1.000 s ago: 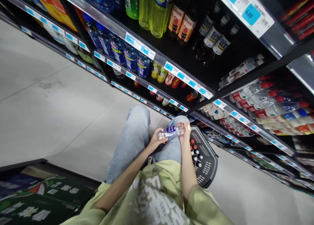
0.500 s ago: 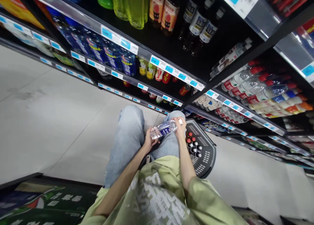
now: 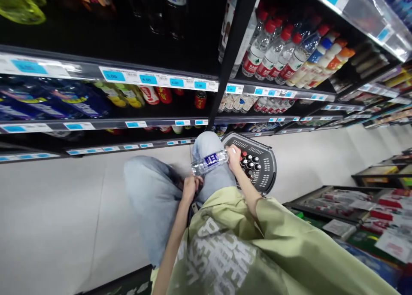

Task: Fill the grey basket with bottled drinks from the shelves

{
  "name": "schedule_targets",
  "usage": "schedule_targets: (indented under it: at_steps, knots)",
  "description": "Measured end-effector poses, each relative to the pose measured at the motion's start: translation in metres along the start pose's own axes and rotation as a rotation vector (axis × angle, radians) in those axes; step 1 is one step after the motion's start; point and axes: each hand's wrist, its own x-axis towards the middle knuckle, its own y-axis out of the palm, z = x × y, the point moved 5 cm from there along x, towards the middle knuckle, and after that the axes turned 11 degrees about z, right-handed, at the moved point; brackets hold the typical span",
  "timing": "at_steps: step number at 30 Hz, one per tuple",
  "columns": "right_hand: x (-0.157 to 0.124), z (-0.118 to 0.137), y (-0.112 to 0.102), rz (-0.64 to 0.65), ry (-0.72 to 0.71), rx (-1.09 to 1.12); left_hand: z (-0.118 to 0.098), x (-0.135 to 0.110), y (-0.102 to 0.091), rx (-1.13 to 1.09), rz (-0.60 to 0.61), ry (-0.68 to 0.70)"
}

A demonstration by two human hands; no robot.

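A clear plastic water bottle (image 3: pixel 210 162) with a blue label lies slanted above my right knee. My right hand (image 3: pixel 234 156) is closed around its capped end, and the white cap shows at the fingers. Just below the bottle's base is my left hand (image 3: pixel 190 187), its fingers curled in near my lap. I see nothing in it, and it looks apart from the bottle. Beside my right knee a dark grey shopping basket (image 3: pixel 268 164) stands on the floor. In it are several upright dark bottles (image 3: pixel 251 162) with white caps and a few red ones.
Drink shelves (image 3: pixel 154 78) run along the front, with blue price tags on their edges. Red-capped water bottles (image 3: pixel 270 50) stand on the right-hand shelf. A red can (image 3: pixel 200 99) is on a lower shelf. Stacked goods (image 3: pixel 370 217) fill the right side behind me.
My view has swung to the right. My left hand has come off the bottle's base and dropped slightly below it. My right hand still holds the capped end.
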Motion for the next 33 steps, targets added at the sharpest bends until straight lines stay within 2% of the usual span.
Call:
schedule_targets:
  at_steps: [3,6,8,12,14,16,19,22,25,27,33]
  knots:
    - [-0.011,-0.015,-0.026,-0.100,0.108,0.178,-0.012,-0.006,0.006,0.112,-0.019,0.013]
    - [-0.020,-0.020,-0.063,-0.251,0.122,0.245,-0.020,-0.011,0.007,0.213,-0.045,0.001]
    - [-0.026,-0.019,-0.097,-0.373,0.118,0.196,-0.020,-0.012,0.007,0.238,-0.040,-0.019]
    - [-0.042,-0.010,-0.178,-0.562,0.092,0.028,-0.014,-0.011,0.005,0.298,-0.025,-0.024]
    - [-0.053,-0.006,-0.218,-0.628,0.081,-0.156,-0.011,-0.010,0.004,0.349,-0.035,-0.020]
    - [-0.065,-0.003,-0.253,-0.669,0.102,-0.479,-0.008,-0.009,0.004,0.398,-0.046,-0.023]
    - [-0.080,-0.008,-0.289,-0.628,0.154,-0.872,-0.006,-0.007,0.004,0.452,-0.055,-0.040]
    - [-0.088,-0.030,-0.307,-0.463,0.232,-1.002,-0.003,-0.006,0.005,0.488,-0.053,-0.079]
    - [-0.092,-0.061,-0.311,-0.245,0.319,-1.055,-0.001,-0.005,0.006,0.498,-0.041,-0.111]
    - [-0.095,-0.083,-0.311,-0.159,0.399,-1.110,-0.001,-0.005,0.007,0.496,-0.028,-0.121]
    - [-0.104,-0.128,-0.315,-0.188,0.606,-1.176,-0.002,-0.009,0.007,0.515,-0.012,-0.194]
